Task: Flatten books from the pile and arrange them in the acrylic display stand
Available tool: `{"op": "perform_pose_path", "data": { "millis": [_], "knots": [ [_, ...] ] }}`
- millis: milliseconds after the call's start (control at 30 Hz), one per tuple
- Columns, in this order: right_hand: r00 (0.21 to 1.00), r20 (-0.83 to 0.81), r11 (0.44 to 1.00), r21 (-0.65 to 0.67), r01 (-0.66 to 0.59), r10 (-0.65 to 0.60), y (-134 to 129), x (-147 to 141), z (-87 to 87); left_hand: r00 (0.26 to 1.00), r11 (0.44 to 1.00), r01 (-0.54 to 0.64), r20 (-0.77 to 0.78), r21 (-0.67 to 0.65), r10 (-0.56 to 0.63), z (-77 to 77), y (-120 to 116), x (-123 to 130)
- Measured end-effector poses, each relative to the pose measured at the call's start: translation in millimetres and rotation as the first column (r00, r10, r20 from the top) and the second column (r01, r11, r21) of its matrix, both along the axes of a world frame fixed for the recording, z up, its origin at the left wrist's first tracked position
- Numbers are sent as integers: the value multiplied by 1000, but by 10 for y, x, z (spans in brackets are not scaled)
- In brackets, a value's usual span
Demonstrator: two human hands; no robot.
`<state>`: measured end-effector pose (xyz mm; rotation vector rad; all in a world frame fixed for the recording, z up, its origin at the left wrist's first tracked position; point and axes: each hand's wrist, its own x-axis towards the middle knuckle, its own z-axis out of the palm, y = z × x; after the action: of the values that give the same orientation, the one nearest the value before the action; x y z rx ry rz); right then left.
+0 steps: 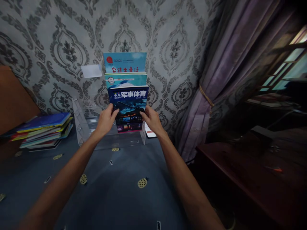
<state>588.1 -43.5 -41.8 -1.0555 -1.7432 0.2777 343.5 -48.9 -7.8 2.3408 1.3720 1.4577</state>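
Note:
Between my two hands is a dark blue book (130, 103) with white Chinese characters on its cover. My left hand (105, 119) grips its left edge, thumb on the front. The right edge is pinched by my right hand (152, 118), also with the thumb on the cover. The book is upright at a clear plastic tiered rack (120, 140); whether its bottom touches the rack is hard to tell. Behind it stand a teal book (127, 79) and, higher up, a light blue book (124, 62) with red characters. Their lower parts are hidden.
A stack of books (45, 127) lies left of the rack, near a brown board (16, 99). A phone-like white object (150, 132) is partly behind the rack's right side. Patterned cloth (107, 191) covers the surface. A purple curtain (216, 70) and dark red table (240, 172) stand right.

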Motion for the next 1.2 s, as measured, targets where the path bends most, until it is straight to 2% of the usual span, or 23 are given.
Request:
{"op": "perform_pose_path", "data": {
  "millis": [200,367,533,767,900,1067,1200],
  "knots": [
    [997,66,997,71,30,-35,3,39,1,1000,999,-14,-19,-29,13,-39,-22,2],
    [977,162,985,131,115,-136,30,66,18,1000,999,-8,-20,-40,7,-85,7,-20],
    [959,241,988,80,132,-147,25,92,34,997,999,-42,-58,-22,41,-163,30,-29],
    [968,219,992,39,117,-123,-7,134,50,986,998,-51,-157,36,56,-232,36,-23],
    [966,221,991,32,132,-136,-20,115,60,984,997,-79,-159,8,79,-270,31,-26],
    [973,149,984,37,173,-176,-5,69,37,980,986,-153,-137,-71,143,-336,-25,15],
    [975,118,981,52,185,-190,38,60,16,932,958,-279,-259,-61,255,-359,-106,95]
  ]
}}
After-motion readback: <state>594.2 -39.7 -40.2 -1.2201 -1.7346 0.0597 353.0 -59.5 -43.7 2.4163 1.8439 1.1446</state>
